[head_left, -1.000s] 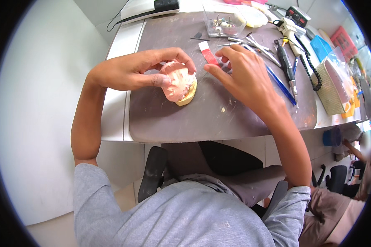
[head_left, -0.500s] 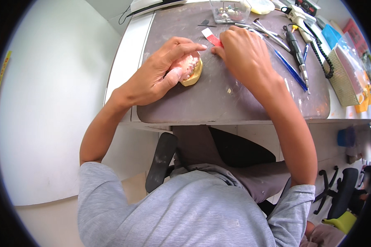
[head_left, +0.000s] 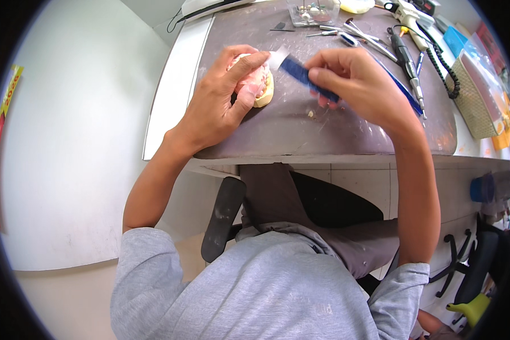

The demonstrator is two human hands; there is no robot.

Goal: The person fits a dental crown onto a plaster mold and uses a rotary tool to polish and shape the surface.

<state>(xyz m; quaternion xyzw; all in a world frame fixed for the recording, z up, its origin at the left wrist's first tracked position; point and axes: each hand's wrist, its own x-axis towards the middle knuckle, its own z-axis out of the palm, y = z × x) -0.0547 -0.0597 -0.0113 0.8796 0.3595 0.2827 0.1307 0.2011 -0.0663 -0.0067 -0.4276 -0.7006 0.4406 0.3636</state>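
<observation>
My left hand [head_left: 218, 93] is curled round a dental model [head_left: 255, 79] on the bench, with thumb and fingers over its pink upper part. The model has small tooth shapes along its side and a yellow base [head_left: 264, 101]. Between the thumb and fingers of my right hand [head_left: 357, 79] is a strip of articulating paper [head_left: 300, 73], its dark blue side showing. The strip's pale end is blurred and lies right by my left index fingertip; whether they touch I cannot tell. Much of the model is hidden under my left hand.
A dark handpiece [head_left: 405, 62] with a coiled cord lies at the right, near several slim metal tools [head_left: 374, 42]. At the back stands a clear box [head_left: 314, 16] with small burs. A woven basket [head_left: 473, 99] sits at the right edge. Small crumbs dot the mat.
The paper strip showed red and now shows blue. My right hand has turned and come nearer me, swinging the strip toward the model. My left hand stays on the model.
</observation>
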